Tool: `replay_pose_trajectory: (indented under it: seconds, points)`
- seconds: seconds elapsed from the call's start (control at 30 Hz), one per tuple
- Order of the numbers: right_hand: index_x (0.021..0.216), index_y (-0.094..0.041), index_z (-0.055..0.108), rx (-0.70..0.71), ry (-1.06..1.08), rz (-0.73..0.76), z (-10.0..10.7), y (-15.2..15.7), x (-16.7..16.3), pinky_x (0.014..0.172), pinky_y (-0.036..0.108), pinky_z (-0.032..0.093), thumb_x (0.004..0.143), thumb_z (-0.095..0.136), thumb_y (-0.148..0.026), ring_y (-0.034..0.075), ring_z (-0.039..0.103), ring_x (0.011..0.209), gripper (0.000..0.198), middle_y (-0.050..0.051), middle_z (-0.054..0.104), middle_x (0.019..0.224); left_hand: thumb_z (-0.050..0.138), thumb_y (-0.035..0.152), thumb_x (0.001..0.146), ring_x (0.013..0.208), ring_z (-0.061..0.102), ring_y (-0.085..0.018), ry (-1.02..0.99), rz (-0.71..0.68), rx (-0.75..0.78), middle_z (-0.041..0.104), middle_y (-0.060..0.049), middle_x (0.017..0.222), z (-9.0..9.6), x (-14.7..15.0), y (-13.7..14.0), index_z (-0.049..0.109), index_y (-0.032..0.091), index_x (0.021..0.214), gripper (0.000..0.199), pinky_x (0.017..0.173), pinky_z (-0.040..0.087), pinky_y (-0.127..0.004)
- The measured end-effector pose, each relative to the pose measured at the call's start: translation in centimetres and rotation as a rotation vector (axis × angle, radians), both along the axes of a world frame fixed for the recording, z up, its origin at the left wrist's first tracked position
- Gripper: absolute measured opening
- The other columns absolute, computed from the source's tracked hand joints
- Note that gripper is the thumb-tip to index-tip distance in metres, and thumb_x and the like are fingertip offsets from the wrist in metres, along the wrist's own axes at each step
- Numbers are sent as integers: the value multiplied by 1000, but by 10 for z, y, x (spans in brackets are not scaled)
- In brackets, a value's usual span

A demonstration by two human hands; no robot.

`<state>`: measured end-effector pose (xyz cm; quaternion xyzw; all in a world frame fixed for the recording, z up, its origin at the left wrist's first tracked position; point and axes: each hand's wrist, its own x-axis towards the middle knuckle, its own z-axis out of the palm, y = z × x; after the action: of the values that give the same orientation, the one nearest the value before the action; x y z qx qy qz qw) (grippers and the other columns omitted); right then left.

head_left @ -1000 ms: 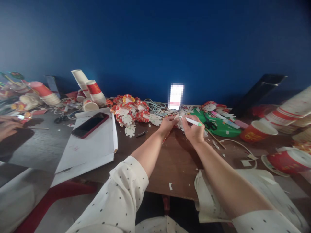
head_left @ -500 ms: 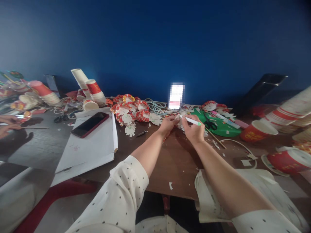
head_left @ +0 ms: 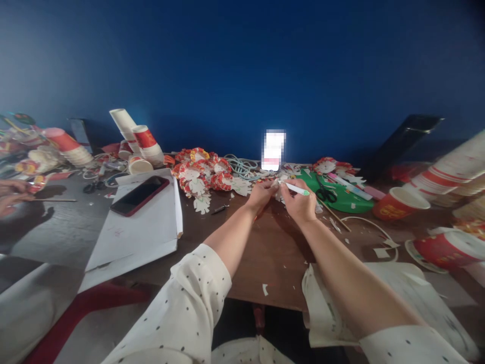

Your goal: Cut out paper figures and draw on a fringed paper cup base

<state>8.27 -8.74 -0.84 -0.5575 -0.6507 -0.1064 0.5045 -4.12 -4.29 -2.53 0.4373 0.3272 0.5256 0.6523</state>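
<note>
Compared with half a second ago, the white pen (head_left: 294, 188) is sitting slightly nearer nine o'clock, and the right hand (head_left: 302, 206) is travelling with it; the things around are lying much as they were. That hand's fingers are closing around the pen, whose green end is pointing between three and four and whose tip is hiding between the hands. Opposite, the left hand (head_left: 263, 196) is keeping its fingers narrow on a small pale piece (head_left: 280, 182), too tiny for me to make out.

Clutter is crowding them. At twelve, a glowing phone (head_left: 273, 151) is standing before the blue wall (head_left: 242, 71). Between nine and ten, red-and-white paper rings (head_left: 197, 172) are heaping up, with stacked paper cups (head_left: 146, 139) standing farther off. At three, black scissors (head_left: 325, 195) are resting on a green sheet (head_left: 350, 202) just beside the right hand; a wooden stick (head_left: 335, 216) is lying at four. At nine, a dark phone (head_left: 140, 196) is lying on a white board (head_left: 140, 232), and beyond it another person's hand (head_left: 15, 197) is holding a thin rod (head_left: 53, 200).
</note>
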Motion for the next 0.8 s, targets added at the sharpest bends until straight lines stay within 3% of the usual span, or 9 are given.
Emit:
replay_pose_trajectory:
  seconds: [0.3, 0.8]
  points:
    - [94, -19, 70, 18, 129, 7, 2, -1, 4, 65, 29, 53, 89, 59, -45, 19, 69, 69, 29, 8, 74, 88, 78, 24, 70, 64, 57, -13, -10, 15, -130, 65, -2, 64, 6, -2, -1, 74, 16, 77, 12, 70, 49, -29]
    - [91, -19, 71, -15, 108, 16, 2, -1, 4, 65, 29, 51, 88, 57, -46, 20, 69, 69, 30, 9, 74, 87, 82, 32, 64, 57, 53, -9, -15, -53, -29, 65, 0, 64, 6, 0, -5, 76, 14, 88, 31, 62, 43, -24]
